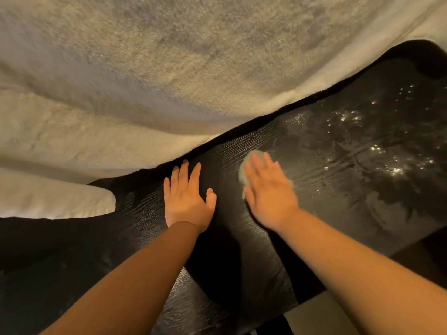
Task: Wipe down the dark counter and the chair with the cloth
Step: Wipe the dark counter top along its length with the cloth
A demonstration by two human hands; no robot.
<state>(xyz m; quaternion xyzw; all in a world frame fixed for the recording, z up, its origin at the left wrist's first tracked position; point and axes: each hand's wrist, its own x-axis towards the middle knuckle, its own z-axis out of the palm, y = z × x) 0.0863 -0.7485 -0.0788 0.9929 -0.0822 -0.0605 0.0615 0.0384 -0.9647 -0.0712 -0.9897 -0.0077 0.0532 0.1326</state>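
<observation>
The dark wood-grain counter (326,189) runs from lower left to upper right. Wet streaks and glinting droplets cover its right part. My right hand (268,189) lies flat with straight fingers on a small pale cloth (244,170), pressing it onto the counter near the middle. Only the cloth's left and top edges show past my fingers. My left hand (187,197) rests flat on the counter, fingers spread, a short way left of the cloth and close to the counter's far edge. No chair is in view.
A thick white fluffy fabric (145,81) fills the upper half of the view and butts against the counter's far edge. A rounded flap of it (72,201) lies over the counter at the left. Pale floor (321,317) shows past the counter's near edge at lower right.
</observation>
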